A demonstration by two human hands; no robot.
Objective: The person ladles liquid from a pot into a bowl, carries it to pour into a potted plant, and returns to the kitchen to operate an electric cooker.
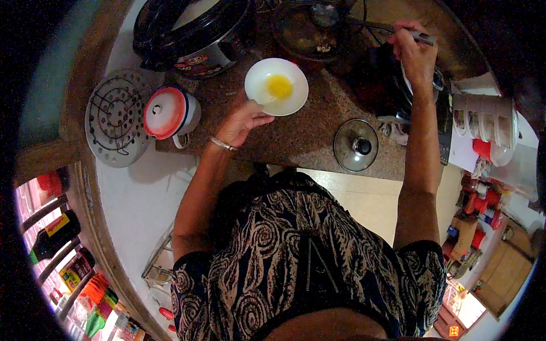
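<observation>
My left hand (245, 118), with a bangle on its wrist, grips the near rim of a white bowl (257, 73). A small pool of yellow liquid (280, 86) lies in the bottom of the bowl. At the upper right, the fingers of my right hand (416, 54) are wrapped round the long handle of a ladle (369, 24). The ladle's round head overlaps a dark pan (284, 40) in this view. Some liquid and small pale bits show in the pan. The bowl is in front of the pan, nearer to me.
A glass lid (347, 149) with a black knob lies on the brown countertop (318, 122). To the left are an enamel mug (192, 112) with a red-and-white lid and a perforated grey disc (105, 145). A large black cooker (213, 57) stands behind them. Stacked containers (483, 116) are at right.
</observation>
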